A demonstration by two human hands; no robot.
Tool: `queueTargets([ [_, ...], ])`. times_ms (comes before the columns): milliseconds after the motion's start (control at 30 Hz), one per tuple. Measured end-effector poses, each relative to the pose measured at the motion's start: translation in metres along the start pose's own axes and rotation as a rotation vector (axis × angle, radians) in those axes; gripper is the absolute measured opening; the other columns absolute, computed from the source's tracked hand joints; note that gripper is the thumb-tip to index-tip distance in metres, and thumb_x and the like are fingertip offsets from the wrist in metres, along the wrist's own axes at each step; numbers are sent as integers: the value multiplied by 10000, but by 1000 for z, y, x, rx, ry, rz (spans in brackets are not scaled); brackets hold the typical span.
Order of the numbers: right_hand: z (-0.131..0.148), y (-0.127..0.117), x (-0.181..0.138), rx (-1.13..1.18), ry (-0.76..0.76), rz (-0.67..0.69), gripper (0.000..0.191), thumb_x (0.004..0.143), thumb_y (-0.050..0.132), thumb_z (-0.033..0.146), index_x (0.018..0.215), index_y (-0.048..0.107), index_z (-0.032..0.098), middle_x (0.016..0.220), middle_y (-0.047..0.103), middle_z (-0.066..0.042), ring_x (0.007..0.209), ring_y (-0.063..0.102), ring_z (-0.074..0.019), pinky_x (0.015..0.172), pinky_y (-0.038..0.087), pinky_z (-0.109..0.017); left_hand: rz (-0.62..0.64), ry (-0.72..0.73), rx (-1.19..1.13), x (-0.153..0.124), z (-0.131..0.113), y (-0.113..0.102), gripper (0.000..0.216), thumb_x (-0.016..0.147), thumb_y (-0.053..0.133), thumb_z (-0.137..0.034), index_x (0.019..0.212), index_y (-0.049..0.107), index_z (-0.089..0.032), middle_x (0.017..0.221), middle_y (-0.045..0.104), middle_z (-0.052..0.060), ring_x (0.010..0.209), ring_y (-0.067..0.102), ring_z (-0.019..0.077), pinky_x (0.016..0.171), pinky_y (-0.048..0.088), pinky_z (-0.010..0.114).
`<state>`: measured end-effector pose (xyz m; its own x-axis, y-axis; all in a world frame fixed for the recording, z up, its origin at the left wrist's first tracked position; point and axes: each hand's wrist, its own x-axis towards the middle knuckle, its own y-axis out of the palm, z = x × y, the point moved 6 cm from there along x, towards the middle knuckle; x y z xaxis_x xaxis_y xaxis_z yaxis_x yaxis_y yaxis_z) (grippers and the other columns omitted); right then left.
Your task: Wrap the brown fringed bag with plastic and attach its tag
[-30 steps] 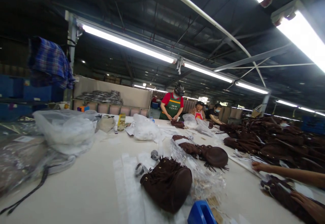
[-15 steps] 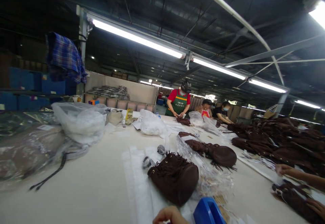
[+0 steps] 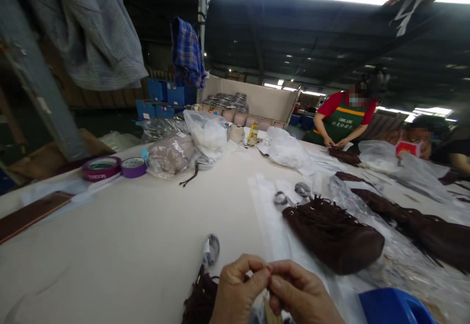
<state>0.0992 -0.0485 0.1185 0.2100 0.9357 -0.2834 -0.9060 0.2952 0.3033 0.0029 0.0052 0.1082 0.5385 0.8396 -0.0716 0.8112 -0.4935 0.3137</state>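
Note:
My left hand (image 3: pixel 240 285) and my right hand (image 3: pixel 299 289) meet at the fingertips at the bottom centre, both closed in a pinch. A thin string (image 3: pixel 266 293) shows between them, and a flat tan piece (image 3: pixel 272 313) like a tag sits just below; the fingers hide most of both. Behind my left hand lies a dark brown fringed bag (image 3: pixel 198 302), partly hidden, with a wrapped grey strap end (image 3: pixel 211 250) sticking up. To the right rests another brown fringed bag (image 3: pixel 334 236) on white sheeting, apart from my hands.
A blue tape dispenser (image 3: pixel 394 307) stands at the lower right beside crumpled clear plastic (image 3: pixel 414 270). Tape rolls (image 3: pixel 102 168) and a brown flat case (image 3: pixel 33 214) lie at left. Bagged goods (image 3: pixel 172 155) sit farther back. A co-worker in a green apron (image 3: pixel 345 118) stands across the table.
The view has turned left and down, so the tape rolls and hanging grey cloth now show. Both my hands have come together in view; earlier only part of one hand showed.

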Motion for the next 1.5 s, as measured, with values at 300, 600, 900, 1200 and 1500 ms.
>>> queueTargets([
  [300,23,27,42,-368,-206,-85,261,651,684,405,664,626,151,501,538,24,503,487,-109,512,375,-226,-240,-52,543,25,-20,-95,307,695,524,-419,859,598,-170,806,625,22,760,559,174,707,416,275],
  [600,-51,52,67,-355,-150,-7,239,775,553,406,721,549,174,596,535,22,579,510,-126,565,394,-234,-236,-276,882,24,39,-143,109,645,568,-182,709,481,-184,567,533,-46,566,521,154,549,332,244],
  [900,-86,50,64,-665,-225,-3,206,820,504,338,717,589,180,697,581,-4,714,517,-159,649,386,-242,-178,-298,877,0,44,-136,80,753,470,-185,813,521,-170,619,561,-26,595,561,149,561,399,237],
  [1200,-87,42,60,-494,-262,-21,239,823,542,408,872,641,196,863,643,-45,823,566,-182,756,450,-275,-35,508,1131,-28,22,-111,470,778,373,-49,1195,475,-239,1215,533,67,1095,536,155,918,471,260],
  [1500,-97,34,62,-281,-130,-72,305,823,528,483,831,557,180,734,620,-22,713,597,-165,688,474,-268,159,676,1238,-17,3,-99,242,884,326,-107,843,551,-185,820,640,30,679,575,129,616,472,225],
])
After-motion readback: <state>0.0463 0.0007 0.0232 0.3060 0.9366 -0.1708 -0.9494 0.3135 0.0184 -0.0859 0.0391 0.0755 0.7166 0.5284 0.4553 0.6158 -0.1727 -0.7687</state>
